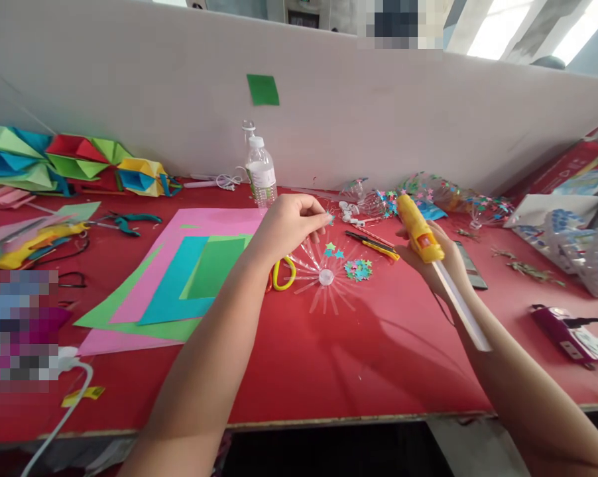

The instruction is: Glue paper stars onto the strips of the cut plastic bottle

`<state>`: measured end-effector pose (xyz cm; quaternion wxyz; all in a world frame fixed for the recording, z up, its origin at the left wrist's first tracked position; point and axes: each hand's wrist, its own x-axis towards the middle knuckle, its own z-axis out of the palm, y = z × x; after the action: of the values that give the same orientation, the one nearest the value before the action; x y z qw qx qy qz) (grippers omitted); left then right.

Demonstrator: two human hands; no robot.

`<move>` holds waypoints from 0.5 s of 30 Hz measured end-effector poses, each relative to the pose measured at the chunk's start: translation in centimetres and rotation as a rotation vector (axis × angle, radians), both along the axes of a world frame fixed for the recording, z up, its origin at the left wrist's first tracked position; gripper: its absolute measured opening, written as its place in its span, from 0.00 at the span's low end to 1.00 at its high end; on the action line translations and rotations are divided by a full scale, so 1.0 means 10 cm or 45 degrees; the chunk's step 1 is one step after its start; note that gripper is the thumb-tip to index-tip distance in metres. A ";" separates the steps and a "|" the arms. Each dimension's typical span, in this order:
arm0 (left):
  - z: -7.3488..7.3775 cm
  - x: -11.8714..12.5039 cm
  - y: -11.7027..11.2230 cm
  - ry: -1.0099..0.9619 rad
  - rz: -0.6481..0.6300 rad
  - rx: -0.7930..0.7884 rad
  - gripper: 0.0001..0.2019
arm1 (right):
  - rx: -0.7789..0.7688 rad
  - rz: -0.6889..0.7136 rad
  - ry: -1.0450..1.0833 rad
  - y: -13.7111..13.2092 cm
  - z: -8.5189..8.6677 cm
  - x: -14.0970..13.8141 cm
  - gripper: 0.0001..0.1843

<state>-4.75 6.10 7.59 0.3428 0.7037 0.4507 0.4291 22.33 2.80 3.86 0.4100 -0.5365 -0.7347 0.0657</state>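
- Between the back and front edges of the red surface [299, 377], the clear plastic piece [325, 277] lies splayed like spokes, apparently so that each strip is separate and reachable.
- Above its far side, toward the back edge, the left hand [299, 222] pinches what seems a small star [331, 219] in a narrow hold, presumably to leave it uncovered.
- Farther toward the right edge, the right hand [448, 252] grips the yellow glue gun [419, 228], well apart from the left; the glue stick [461, 308] trails toward the front edge, so the gun's front likely points away from the person.
- Just right of the plastic piece, loose stars [358, 269] are heaped, probably for easy picking.
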 end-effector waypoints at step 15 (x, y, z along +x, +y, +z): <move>-0.12 0.10 0.11 0.038 0.145 -0.113 0.08 | -0.316 0.296 0.355 0.04 -0.09 -0.47 0.17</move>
<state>-3.71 7.24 6.35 0.3419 0.6675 0.5137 0.4168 17.67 3.22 2.99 0.4282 -0.4801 -0.7140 0.2762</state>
